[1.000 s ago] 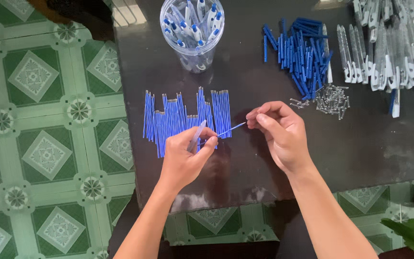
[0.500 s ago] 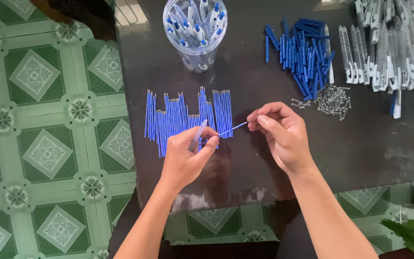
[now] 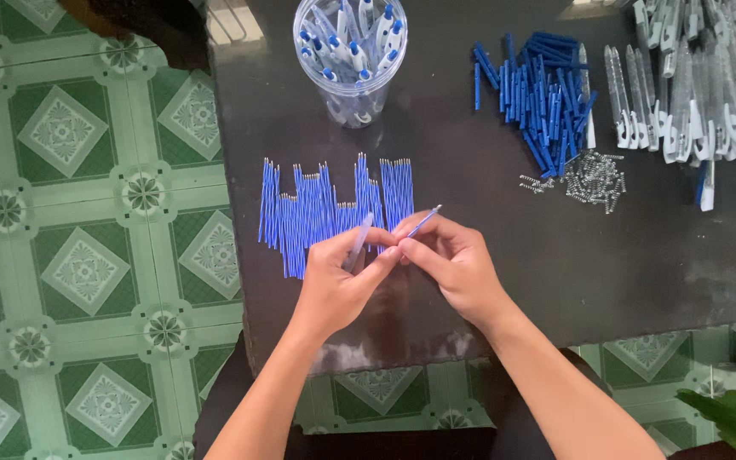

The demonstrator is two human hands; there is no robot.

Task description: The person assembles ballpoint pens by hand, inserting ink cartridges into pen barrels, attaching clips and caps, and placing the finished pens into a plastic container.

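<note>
Dark glossy surface [image 3: 487,281] fills the middle and right of the view, standing on a floor of green patterned tiles [image 3: 87,255]. Near its far edge stands a clear plastic cup [image 3: 350,60] packed upright with white-and-blue pens. To the right lie a heap of blue pen parts [image 3: 543,94], a scatter of small metal springs [image 3: 589,177] and a row of clear pen barrels [image 3: 692,94]. Closer in, a row of blue refills [image 3: 325,213] lies side by side, tips pointing away.

Both hands meet just over the near end of that row. The left hand [image 3: 338,285] pinches a clear barrel [image 3: 358,243] between thumb and fingers, tilted up and away. The right hand [image 3: 453,264] is closed on one blue refill [image 3: 423,223], its tip angled up to the right, fingertips touching the left hand's.
</note>
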